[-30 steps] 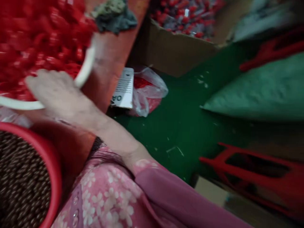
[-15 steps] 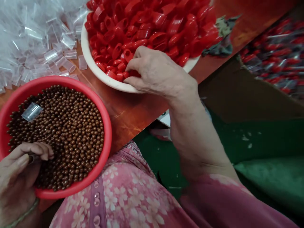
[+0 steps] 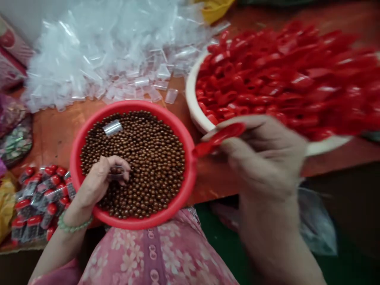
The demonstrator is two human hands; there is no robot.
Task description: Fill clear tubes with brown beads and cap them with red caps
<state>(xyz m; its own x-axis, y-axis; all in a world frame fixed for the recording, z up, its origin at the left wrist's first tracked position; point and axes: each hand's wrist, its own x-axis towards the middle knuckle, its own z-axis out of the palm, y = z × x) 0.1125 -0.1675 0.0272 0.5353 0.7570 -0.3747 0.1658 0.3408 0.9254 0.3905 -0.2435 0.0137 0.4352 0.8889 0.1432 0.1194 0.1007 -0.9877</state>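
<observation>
Red plastic shows between the thumb and fingers of the right hand [image 3: 264,154]: I see them pinching one red cap [image 3: 219,138], blurred by motion. Half a second ago those fingers were down in the red pile [image 3: 267,79]; now they are out of it, in front of the white basin [image 3: 192,95]. The cap's tip overlaps the rim of the red bowl [image 3: 190,170] in my view, and I cannot tell whether they touch.

The left hand [image 3: 102,180] has its fingers curled around a clear tube [image 3: 116,171] with something dark inside, low over the brown balls [image 3: 151,170]. Earlier I had this hand at the picture's left edge; now it sits well inside, and its green bracelet [image 3: 74,226] shows whole.

A loose tube [image 3: 113,127] lies on the balls, as it did before. Beyond the bowl, more of the heap of clear tubes [image 3: 118,51] shows than half a second ago. Farther left, red-capped tubes [image 3: 43,198] with dark contents have come into view on the orange table [image 3: 53,126].
</observation>
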